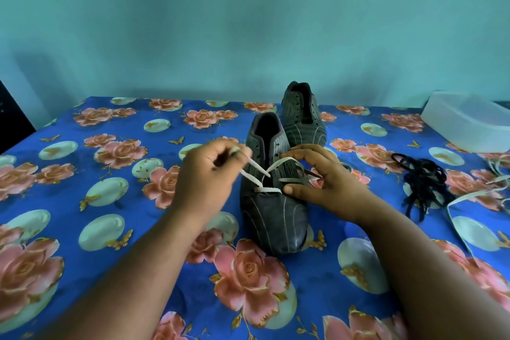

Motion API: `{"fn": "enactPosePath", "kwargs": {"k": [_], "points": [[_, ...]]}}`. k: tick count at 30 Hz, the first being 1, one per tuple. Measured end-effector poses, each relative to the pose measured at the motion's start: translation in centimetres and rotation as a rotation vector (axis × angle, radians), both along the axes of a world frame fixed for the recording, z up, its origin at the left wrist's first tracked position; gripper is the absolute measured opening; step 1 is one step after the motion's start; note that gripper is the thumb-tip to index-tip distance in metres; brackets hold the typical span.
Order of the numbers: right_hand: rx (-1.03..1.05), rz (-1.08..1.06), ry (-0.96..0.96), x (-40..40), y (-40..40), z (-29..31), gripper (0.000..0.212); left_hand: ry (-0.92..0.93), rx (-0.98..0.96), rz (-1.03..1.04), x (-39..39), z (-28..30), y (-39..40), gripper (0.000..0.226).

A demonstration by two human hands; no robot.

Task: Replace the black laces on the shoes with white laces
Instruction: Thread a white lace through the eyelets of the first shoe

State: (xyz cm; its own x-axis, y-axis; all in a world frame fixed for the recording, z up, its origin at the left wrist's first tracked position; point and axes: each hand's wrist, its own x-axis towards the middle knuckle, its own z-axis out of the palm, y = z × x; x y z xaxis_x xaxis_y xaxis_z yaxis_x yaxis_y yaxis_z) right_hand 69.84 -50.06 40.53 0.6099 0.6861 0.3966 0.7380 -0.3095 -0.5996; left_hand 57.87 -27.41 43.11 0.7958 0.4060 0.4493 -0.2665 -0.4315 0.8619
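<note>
Threading a white lace (259, 174) through the near shoe (271, 210), both hands (202, 182) pinch it.

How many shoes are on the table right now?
2. The near shoe sits between the left hand and right hand, partly laced with the white lace. The far shoe stands just behind it, unlaced. No others visible.

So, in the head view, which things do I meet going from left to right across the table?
left hand → near shoe → right hand → black laces → loose white lace
</note>
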Motion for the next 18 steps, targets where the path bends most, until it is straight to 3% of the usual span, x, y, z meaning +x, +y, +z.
{"fn": "enactPosePath", "kwargs": {"k": [2, 4, 5, 10, 12, 15, 18], "points": [[-0.007, -0.006, 0.005, 0.0, 0.1, 0.0, 0.059, -0.014, -0.238, 0.109, 0.1, 0.4, 0.4, 0.012], [-0.018, -0.015, 0.005, 0.0, 0.1, -0.1, 0.060, 0.012, -0.219, 0.180, 0.3, 0.0, 0.8, 0.009], [-0.022, -0.018, 0.003, 0.0, 0.1, -0.1, 0.060, 0.012, -0.121, 0.193, 0.3, -0.2, 1.0, 0.004], [-0.019, -0.019, 0.008, -0.1, -0.1, 0.0, 0.058, -0.028, 0.493, 0.052, 0.0, -0.7, 0.0, 0.028], [-0.022, -0.019, 0.011, -0.1, -0.1, 0.1, 0.056, 0.016, 0.592, 0.059, 0.1, -0.9, -0.3, 0.030], [-0.011, -0.021, 0.007, -0.2, 0.1, 0.1, 0.056, 0.059, 0.477, -0.012, 0.3, -1.3, 0.0, 0.025], [-0.009, -0.021, 0.007, -0.2, 0.1, 0.0, 0.057, 0.056, 0.140, 0.016, 0.6, -0.9, 0.5, 0.011]]}}
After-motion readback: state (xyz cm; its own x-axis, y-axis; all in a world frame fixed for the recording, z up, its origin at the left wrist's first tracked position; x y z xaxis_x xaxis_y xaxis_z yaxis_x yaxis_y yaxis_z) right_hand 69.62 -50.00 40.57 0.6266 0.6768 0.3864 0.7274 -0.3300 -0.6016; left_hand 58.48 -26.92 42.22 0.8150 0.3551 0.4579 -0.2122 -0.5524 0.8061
